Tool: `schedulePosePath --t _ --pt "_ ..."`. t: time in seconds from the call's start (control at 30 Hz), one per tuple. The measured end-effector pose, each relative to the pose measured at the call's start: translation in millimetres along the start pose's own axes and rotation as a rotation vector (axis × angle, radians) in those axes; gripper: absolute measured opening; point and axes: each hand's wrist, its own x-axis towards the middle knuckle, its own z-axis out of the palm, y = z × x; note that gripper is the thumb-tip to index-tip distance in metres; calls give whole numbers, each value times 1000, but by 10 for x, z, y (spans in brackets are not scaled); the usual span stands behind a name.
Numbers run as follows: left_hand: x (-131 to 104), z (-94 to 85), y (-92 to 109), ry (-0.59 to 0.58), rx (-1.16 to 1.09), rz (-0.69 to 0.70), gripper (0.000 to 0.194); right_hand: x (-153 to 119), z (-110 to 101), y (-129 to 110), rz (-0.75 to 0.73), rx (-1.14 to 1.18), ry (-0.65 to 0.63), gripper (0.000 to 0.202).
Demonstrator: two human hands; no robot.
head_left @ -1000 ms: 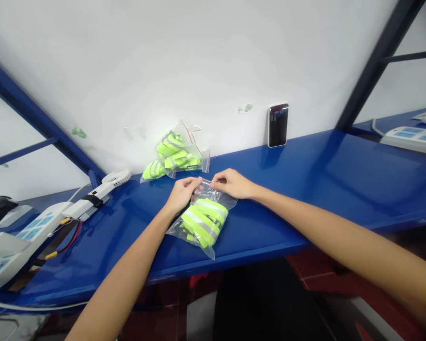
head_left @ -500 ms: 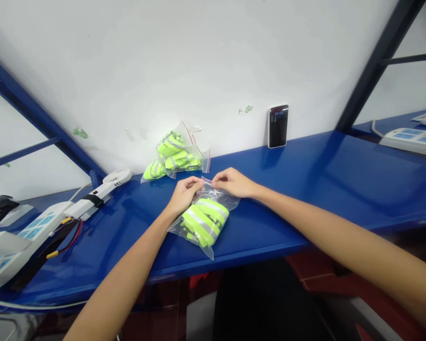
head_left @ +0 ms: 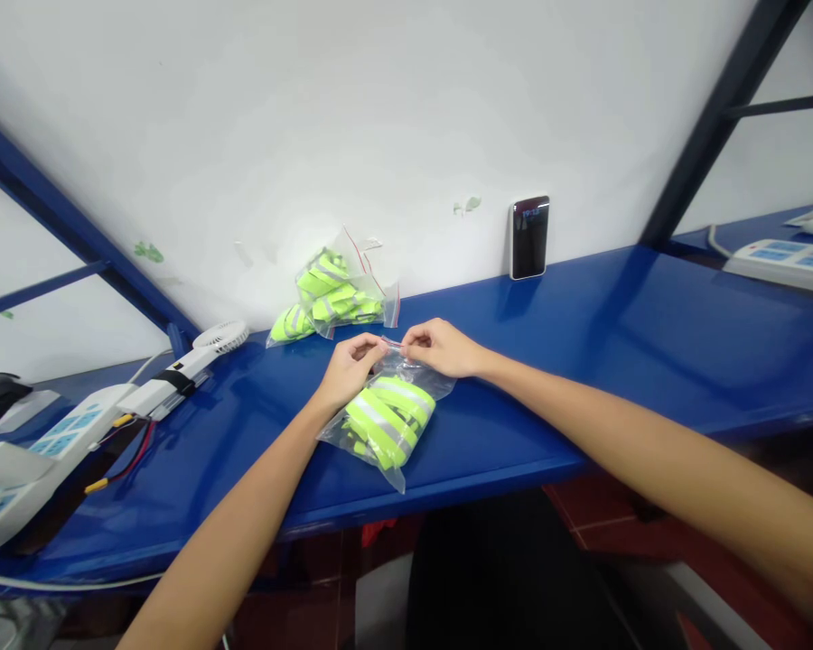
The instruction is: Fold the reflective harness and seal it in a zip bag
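A clear zip bag (head_left: 387, 419) with a folded neon-yellow and silver reflective strap inside lies near the front edge of the blue table (head_left: 501, 424). My left hand (head_left: 353, 365) pinches the left part of the bag's red-lined top edge. On the right part of that edge, my right hand (head_left: 442, 347) pinches with thumb and fingers, a small gap from the left one. Behind my hands, several similar bags (head_left: 339, 293) of yellow straps are heaped against the wall.
A phone-like device (head_left: 529, 237) leans upright on the wall. To the left lie a white handheld fan (head_left: 222, 336), a power strip (head_left: 68, 442) and wires with yellow connectors (head_left: 98, 486). Another power strip (head_left: 786, 264) is at far right.
The whole view has shifted very slightly. Both hands keep their pinch on the bag's top edge, with almost no movement.
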Motion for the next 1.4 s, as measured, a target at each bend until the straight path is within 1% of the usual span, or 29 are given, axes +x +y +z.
schedulePosePath --t 0.1,0.2,0.27,0.37,0.5,0.63,0.77,0.83,1.0,1.07,1.17,1.23,1.4 --pt "5 4 24 5 25 54 29 1 5 12 -28 -4 4 21" --pt "5 9 33 2 20 36 31 5 4 27 -35 29 -4 22" --pt "5 12 23 -19 -3 12 32 8 6 37 -26 61 -13 23" --pt "10 19 -2 -69 -24 14 33 18 16 62 -36 87 -27 23" --pt "15 26 -25 -109 12 33 34 41 44 114 -72 51 -24 21" --pt "7 34 -29 -108 46 49 32 49 66 124 -75 8 -9 18" --pt "8 42 -32 -86 61 59 32 43 51 66 -47 -36 10 17" --pt "24 36 -41 -85 36 48 30 45 30 29 -38 -47 -1 16" --pt "96 -35 -76 -106 -126 -64 24 70 -21 -40 21 4 -102 19" --pt "125 -80 -81 -114 -127 -64 22 76 -38 -62 49 39 -132 18" --pt "157 -146 -86 -110 -110 -55 22 73 -69 -85 64 62 -141 15" --pt "170 -190 -99 -102 -119 -76 24 64 -94 -82 81 75 -154 13" --pt "181 -307 -160 -63 -129 -135 28 30 -182 4 97 106 -260 12"
